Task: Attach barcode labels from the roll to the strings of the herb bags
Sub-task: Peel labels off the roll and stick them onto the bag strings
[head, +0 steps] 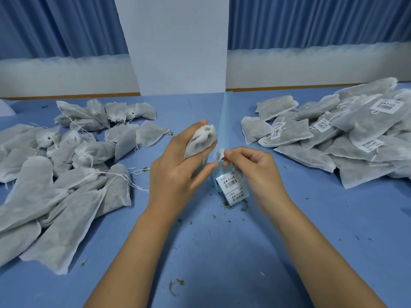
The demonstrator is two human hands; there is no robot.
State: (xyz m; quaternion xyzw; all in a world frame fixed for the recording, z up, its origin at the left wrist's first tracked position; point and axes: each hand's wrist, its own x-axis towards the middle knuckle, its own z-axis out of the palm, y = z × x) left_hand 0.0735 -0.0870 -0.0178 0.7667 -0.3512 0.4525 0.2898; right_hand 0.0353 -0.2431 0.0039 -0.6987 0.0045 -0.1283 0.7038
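Two bare forearms reach up from the bottom edge over a blue worktop (300,241) scattered with dry herb crumbs (175,285). The left hand (178,167) has its grip closed round a herb bag (200,141), fingers curled about the white mesh body, with the gathered neck pointing up and away just past the fingertips. Just to its right, the right hand (251,165) pinches a barcode label (221,153) between thumb and forefinger, so that grip is closed on the label; the label stands close beside the bag's lower edge, and whether the two touch cannot be told. Under both hands lies a label strip (232,187), pale blue backing that carries two more printed barcode labels lying on the worktop, while a bare translucent length of the backing rises from between the hands toward the far edge. To the left, a loose heap of unlabelled bags (66,163) spreads across the worktop, their white strings trailing. To the right, well apart from it, a pile of labelled bags (344,134) shows barcode tags on several strings. Behind the worktop stand a white pillar (175,41) and blue curtains (311,23).
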